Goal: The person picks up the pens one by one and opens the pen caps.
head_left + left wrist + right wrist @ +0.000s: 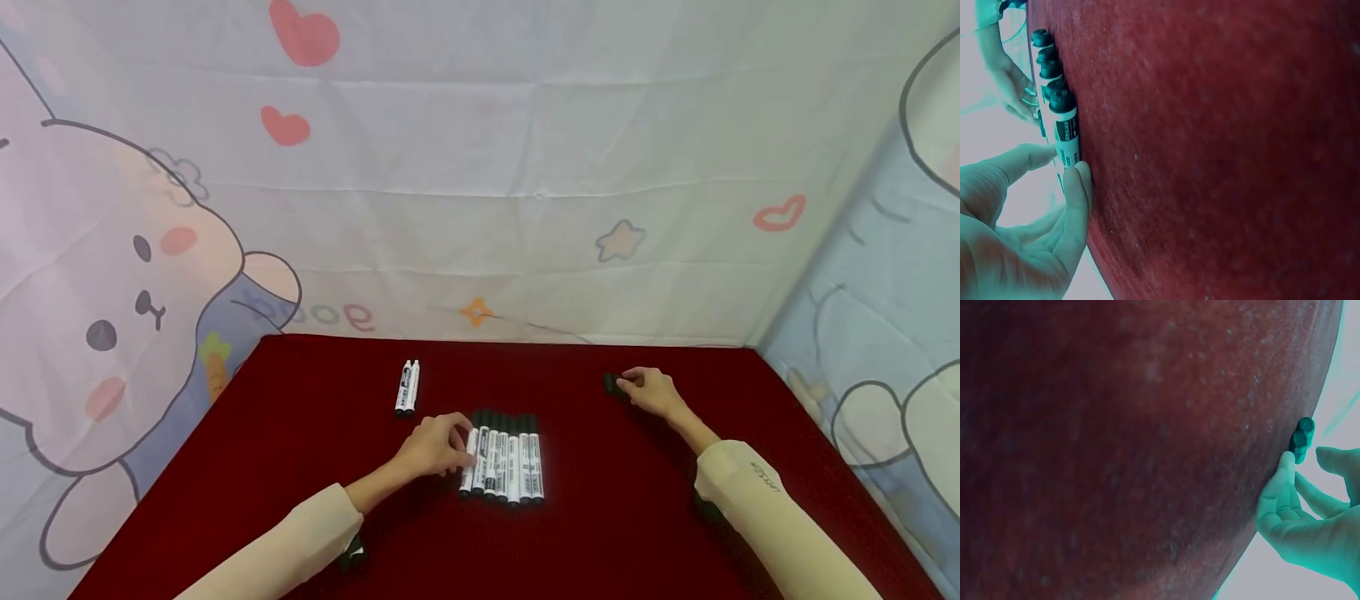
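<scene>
Several white markers with black caps lie side by side in a row on the red cloth. My left hand pinches the leftmost marker between thumb and fingers; in the left wrist view, that marker has its black end towards the camera. At the far right, my right hand reaches beside small black marker caps. The right wrist view shows two caps close together, with one fingertip right at them and the thumb apart from them.
Two white markers without caps lie at the back left, white ends pointing away. Red cloth covers the table. A printed fabric backdrop stands behind it, with another on the right side. Dark wrist bands show under both sleeves.
</scene>
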Available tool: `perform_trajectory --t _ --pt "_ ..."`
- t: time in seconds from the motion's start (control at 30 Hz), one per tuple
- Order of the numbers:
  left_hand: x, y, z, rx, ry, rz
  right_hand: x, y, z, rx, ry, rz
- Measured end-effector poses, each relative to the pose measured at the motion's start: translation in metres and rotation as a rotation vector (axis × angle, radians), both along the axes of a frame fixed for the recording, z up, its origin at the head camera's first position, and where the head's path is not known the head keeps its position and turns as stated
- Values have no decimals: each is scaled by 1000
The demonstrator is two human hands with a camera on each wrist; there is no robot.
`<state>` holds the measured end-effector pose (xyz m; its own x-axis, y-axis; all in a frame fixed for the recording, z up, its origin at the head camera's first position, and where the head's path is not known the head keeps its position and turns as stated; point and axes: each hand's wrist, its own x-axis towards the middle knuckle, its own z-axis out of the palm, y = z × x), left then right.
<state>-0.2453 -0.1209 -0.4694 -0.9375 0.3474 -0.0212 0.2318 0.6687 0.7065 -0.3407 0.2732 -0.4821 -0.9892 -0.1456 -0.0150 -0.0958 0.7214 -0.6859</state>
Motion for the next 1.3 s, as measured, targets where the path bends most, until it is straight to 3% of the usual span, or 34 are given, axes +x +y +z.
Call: perform_trajectory --t 0.43,0.83,1.3 --pt "1 7 1 -99 5 89 15 3 18 21 149 90" --pt "-3 10 1 -147 1 112 37 -11 34 -16 129 180" --pt "-7 3 4 -186 -4 123 45 -32 40 -11 122 295"
